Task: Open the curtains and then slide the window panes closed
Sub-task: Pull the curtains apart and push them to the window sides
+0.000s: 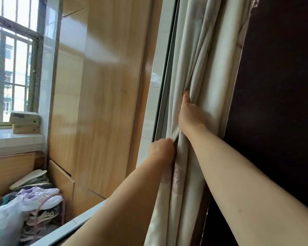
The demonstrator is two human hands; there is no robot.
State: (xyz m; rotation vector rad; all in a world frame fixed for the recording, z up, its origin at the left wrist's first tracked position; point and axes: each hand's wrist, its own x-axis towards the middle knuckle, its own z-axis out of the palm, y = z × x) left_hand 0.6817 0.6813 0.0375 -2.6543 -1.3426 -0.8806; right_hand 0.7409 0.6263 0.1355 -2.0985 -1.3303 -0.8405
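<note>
A pale cream curtain (199, 55) hangs bunched in folds against the right side of the window, beside a dark wall panel (277, 86). My right hand (189, 114) is closed on a fold of the curtain at mid height. Lower and to the left, my left hand (161, 149) grips the curtain's edge, pinching the cloth against the grey window frame (164, 89). The window opening left of the frame shows a balcony beyond. No sliding pane is clearly visible here.
Beyond the opening stands a tall wooden cabinet (100, 96). A barred outer window (12, 59) is at far left, with boxes (24, 121) on its ledge. Shoes and a plastic bag (5, 221) are piled at lower left. The white sill (73, 223) runs under my left arm.
</note>
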